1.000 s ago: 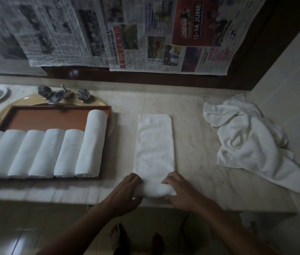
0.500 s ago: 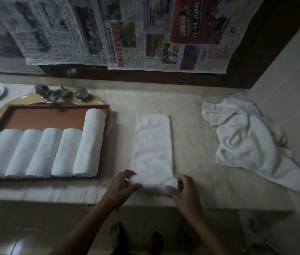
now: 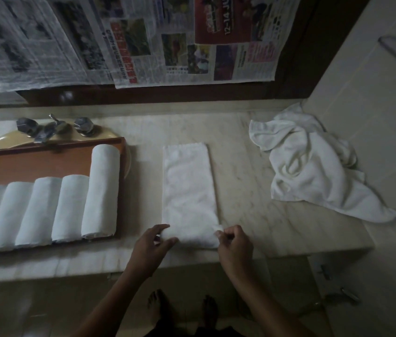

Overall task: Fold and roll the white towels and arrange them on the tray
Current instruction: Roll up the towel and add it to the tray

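A white towel (image 3: 188,188), folded into a long narrow strip, lies on the marble counter with its near end rolled a little. My left hand (image 3: 152,244) pinches the left end of that small roll, and my right hand (image 3: 234,243) pinches its right corner. To the left, a brown wooden tray (image 3: 46,159) holds several rolled white towels (image 3: 70,205) side by side. The rightmost roll (image 3: 101,190) is longer than the others.
A heap of unfolded white towels (image 3: 313,166) lies at the counter's right end by the tiled wall. A yellow basin with a chrome tap (image 3: 51,128) sits behind the tray. Newspaper sheets (image 3: 143,40) hang on the wall. The counter edge (image 3: 192,266) runs just below my hands.
My hands have slid from on top of the rolled near end out to its two sides. The camera has moved closer to the counter.
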`<act>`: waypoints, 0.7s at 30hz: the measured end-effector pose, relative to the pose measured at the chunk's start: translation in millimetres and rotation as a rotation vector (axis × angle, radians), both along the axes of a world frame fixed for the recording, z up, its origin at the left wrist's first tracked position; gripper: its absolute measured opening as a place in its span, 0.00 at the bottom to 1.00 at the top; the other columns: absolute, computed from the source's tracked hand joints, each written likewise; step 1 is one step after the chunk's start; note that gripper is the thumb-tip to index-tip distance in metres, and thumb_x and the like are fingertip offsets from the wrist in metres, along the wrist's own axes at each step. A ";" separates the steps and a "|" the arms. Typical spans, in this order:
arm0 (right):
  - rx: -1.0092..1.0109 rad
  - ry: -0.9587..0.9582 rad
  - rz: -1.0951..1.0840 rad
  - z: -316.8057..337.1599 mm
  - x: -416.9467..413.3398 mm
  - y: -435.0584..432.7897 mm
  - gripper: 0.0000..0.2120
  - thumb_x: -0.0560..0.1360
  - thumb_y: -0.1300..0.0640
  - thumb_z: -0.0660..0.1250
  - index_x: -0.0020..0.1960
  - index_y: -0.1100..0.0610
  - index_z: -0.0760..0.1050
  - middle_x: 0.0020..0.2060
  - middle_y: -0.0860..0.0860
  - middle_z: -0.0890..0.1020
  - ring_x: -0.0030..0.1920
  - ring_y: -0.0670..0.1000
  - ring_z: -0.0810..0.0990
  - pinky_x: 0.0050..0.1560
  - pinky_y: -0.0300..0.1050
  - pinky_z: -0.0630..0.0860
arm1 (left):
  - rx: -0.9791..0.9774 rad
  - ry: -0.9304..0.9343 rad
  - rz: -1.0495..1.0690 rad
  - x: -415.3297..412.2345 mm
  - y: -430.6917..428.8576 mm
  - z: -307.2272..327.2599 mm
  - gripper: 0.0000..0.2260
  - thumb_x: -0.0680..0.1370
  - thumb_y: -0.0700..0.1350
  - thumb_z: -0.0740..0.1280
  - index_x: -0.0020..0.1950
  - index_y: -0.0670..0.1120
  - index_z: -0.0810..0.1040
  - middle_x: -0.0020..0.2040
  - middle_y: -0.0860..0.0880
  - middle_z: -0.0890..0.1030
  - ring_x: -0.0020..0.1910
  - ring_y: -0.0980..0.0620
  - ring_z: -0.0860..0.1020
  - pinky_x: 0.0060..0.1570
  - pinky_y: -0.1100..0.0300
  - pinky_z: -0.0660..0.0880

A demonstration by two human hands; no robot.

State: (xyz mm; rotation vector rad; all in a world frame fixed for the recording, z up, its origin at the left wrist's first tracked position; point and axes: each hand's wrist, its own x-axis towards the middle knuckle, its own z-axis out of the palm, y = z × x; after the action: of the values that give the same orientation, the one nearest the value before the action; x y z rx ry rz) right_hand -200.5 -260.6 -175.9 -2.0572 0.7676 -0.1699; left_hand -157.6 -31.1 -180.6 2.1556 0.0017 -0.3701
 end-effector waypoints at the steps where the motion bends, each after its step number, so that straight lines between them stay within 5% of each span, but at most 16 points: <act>1: -0.023 -0.011 0.005 -1.4 -0.1 -0.9 0.13 0.74 0.58 0.77 0.41 0.52 0.73 0.34 0.45 0.77 0.38 0.50 0.74 0.39 0.43 0.62 | -0.006 0.003 0.001 -0.3 0.0 0.6 0.20 0.76 0.55 0.75 0.67 0.55 0.79 0.59 0.55 0.81 0.52 0.60 0.79 0.44 0.67 0.74; 5: -0.075 -0.068 0.048 -5.2 -1.1 -4.3 0.15 0.74 0.58 0.77 0.40 0.52 0.71 0.31 0.43 0.76 0.35 0.50 0.75 0.37 0.44 0.64 | -0.040 0.023 0.027 -4.0 1.5 3.0 0.18 0.77 0.56 0.75 0.66 0.55 0.80 0.58 0.57 0.82 0.53 0.59 0.80 0.44 0.68 0.74; 8: -0.062 -0.073 0.090 -4.4 1.9 -12.5 0.13 0.73 0.56 0.78 0.43 0.52 0.73 0.32 0.42 0.78 0.35 0.48 0.77 0.36 0.42 0.66 | -0.060 0.041 0.063 -4.7 4.1 1.2 0.23 0.73 0.65 0.72 0.64 0.57 0.81 0.57 0.56 0.83 0.53 0.58 0.82 0.48 0.60 0.78; 11: -0.130 -0.123 0.194 -4.7 6.4 -15.5 0.12 0.74 0.60 0.77 0.54 0.54 0.77 0.45 0.46 0.79 0.43 0.47 0.77 0.42 0.37 0.71 | -0.062 0.082 0.072 0.0 3.2 1.1 0.23 0.72 0.66 0.71 0.63 0.57 0.81 0.56 0.54 0.84 0.52 0.57 0.82 0.47 0.60 0.78; 15: -0.475 -0.262 0.507 -17.4 0.6 -9.1 0.17 0.76 0.68 0.69 0.63 0.56 0.80 0.63 0.54 0.77 0.62 0.52 0.76 0.61 0.40 0.76 | -0.057 0.154 0.117 7.7 -0.4 4.3 0.23 0.71 0.63 0.73 0.62 0.54 0.82 0.52 0.50 0.83 0.51 0.51 0.82 0.47 0.57 0.77; 18: -0.610 -0.174 0.696 -32.5 -8.9 -4.6 0.25 0.80 0.59 0.66 0.76 0.57 0.69 0.76 0.58 0.68 0.76 0.60 0.66 0.74 0.53 0.69 | -0.048 0.192 0.153 12.2 -0.9 7.5 0.32 0.65 0.70 0.70 0.61 0.51 0.82 0.47 0.49 0.82 0.48 0.49 0.83 0.52 0.52 0.80; 21: -0.720 -0.039 0.802 -35.9 -5.0 -4.3 0.36 0.77 0.61 0.63 0.83 0.58 0.56 0.82 0.59 0.56 0.81 0.64 0.55 0.78 0.57 0.60 | 0.022 0.207 0.135 17.1 -7.0 15.3 0.28 0.74 0.64 0.72 0.65 0.46 0.78 0.53 0.46 0.82 0.50 0.48 0.82 0.52 0.51 0.79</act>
State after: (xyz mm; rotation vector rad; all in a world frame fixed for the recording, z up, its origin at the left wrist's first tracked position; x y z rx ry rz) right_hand -205.5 -264.9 -211.8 -2.8608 -0.2414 -0.0242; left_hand -140.6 -38.1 -165.3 2.1161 0.2676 -0.5143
